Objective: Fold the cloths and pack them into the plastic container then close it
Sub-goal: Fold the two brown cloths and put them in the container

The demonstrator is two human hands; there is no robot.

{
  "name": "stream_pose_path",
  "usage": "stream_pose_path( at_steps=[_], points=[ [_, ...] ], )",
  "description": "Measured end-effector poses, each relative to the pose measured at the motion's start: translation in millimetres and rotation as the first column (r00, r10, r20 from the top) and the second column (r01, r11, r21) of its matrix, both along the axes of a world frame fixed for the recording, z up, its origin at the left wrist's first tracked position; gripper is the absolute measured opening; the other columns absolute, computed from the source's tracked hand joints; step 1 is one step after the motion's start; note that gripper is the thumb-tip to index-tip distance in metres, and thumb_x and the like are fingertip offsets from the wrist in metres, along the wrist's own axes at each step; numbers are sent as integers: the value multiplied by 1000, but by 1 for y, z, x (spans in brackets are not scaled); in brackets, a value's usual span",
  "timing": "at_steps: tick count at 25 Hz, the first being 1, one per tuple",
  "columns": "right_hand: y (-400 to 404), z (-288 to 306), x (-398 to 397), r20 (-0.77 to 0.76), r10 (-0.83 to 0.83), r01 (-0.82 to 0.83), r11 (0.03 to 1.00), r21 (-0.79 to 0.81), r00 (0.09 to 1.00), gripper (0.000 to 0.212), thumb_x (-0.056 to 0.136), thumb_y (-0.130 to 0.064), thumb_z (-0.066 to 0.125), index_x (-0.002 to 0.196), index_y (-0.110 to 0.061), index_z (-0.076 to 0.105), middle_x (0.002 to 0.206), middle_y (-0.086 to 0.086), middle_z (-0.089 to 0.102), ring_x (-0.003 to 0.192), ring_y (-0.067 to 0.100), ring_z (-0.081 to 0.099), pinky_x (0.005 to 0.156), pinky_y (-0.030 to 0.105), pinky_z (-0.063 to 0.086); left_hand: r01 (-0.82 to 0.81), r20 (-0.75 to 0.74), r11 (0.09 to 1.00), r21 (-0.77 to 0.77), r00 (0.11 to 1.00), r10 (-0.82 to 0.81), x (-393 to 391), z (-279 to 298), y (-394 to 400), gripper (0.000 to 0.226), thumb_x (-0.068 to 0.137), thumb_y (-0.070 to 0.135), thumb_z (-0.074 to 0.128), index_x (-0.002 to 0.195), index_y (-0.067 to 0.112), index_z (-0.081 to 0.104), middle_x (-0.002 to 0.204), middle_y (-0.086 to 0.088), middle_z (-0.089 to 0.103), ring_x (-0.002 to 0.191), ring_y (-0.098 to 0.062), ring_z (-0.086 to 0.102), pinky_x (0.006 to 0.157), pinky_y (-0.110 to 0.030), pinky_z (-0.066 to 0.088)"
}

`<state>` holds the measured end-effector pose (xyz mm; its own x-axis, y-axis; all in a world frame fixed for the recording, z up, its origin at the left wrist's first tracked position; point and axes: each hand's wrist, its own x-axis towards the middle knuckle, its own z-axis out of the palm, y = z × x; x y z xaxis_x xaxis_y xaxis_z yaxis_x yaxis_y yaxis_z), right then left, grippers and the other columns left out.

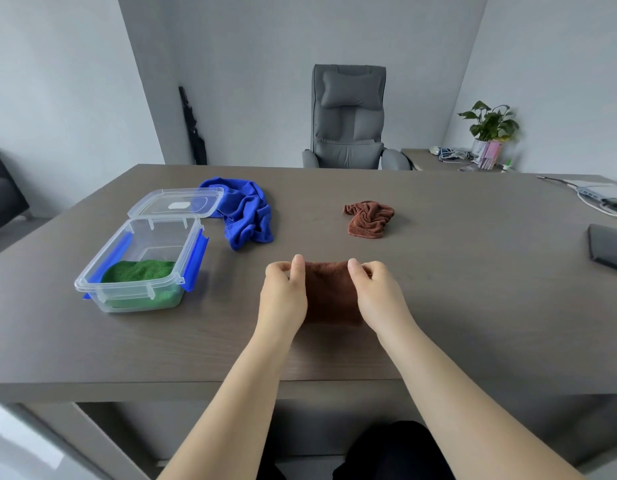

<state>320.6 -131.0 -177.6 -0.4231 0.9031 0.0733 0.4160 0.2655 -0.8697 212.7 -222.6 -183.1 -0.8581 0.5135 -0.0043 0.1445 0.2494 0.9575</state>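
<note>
- both hands, left hand (283, 292) and right hand (378, 294), pinch the brown cloth (329, 292) at its far corners
- imo line up edges before creasing flat on the surface (438, 306)

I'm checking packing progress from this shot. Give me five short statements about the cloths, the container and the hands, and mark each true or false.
1. The plastic container stands open, with its lid lying behind it. True.
2. A green cloth already lies inside the container. True.
3. The blue cloth is neatly folded. False: it lies crumpled on the table beside the lid.
4. The left hand and right hand both pinch the far edge of a brown cloth. True.
5. Only one brown cloth is on the table. False: a second brown cloth lies crumpled farther back.
</note>
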Motion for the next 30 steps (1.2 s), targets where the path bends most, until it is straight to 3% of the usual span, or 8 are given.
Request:
stream_pose_path(
  at_steps=[3,7,10,13,19,22,25,30],
  points=[
    [-9,12,-1,-55,-14,15,1000,24,998,41,96,-54,40,98,-18,59,86,-8,60,86,17,56,72,29,36,-3,30,1000,8,1000,3,-2,12,-6,53,95,57,36,81,12,60,71,5,57,71,-17,55,66,-33,41],
    [-24,31,-6,-95,-6,18,993,120,995,34,98,-48,40,92,-19,57,77,-13,56,77,13,52,62,29,32,-43,-91,995,87,995,51,-1,30,-24,42,96,49,43,64,22,45,55,13,45,59,-12,44,58,-32,33],
    [-37,42,-14,-110,28,0,969,246,994,27,100,-41,42,94,-19,55,78,-10,56,77,14,51,66,28,31,-95,-239,993,73,965,110,-9,44,-43,31,98,45,41,76,25,51,68,10,54,67,-10,51,61,-32,35],
    [-52,56,-33,-118,82,-38,940,338,990,27,101,-38,42,97,-14,55,82,-2,59,79,19,54,67,30,35,-160,-333,986,49,928,167,-24,58,-63,27,100,42,38,84,23,50,73,6,55,73,-19,52,63,-33,35],
    [-79,85,-95,-87,198,-149,909,389,976,25,102,-38,38,94,-17,49,74,-7,53,76,20,52,63,32,35,-277,-460,961,18,851,254,-78,86,-100,27,101,40,35,89,20,49,76,1,56,75,-27,53,63,-35,37],
    [-92,99,-133,-88,242,-191,903,385,966,27,102,-39,37,97,-17,50,85,-3,59,82,20,53,69,33,39,-313,-524,950,0,809,266,-113,100,-118,28,102,38,35,93,18,52,76,3,53,77,-27,50,67,-34,36],
    [-105,104,-170,-60,258,-214,892,399,964,32,101,-39,37,103,-11,53,91,3,62,86,24,55,74,35,43,-346,-567,934,-92,789,236,-152,109,-134,33,101,40,35,93,14,53,83,-1,56,80,-29,50,68,-33,36],
    [-118,80,-223,113,246,-271,871,409,963,34,102,-37,37,99,-6,52,91,9,64,91,32,60,73,37,43,-398,-601,836,-378,792,105,-209,97,-146,31,100,40,33,94,15,50,91,-6,59,83,-32,53,67,-36,39]
  ],
)
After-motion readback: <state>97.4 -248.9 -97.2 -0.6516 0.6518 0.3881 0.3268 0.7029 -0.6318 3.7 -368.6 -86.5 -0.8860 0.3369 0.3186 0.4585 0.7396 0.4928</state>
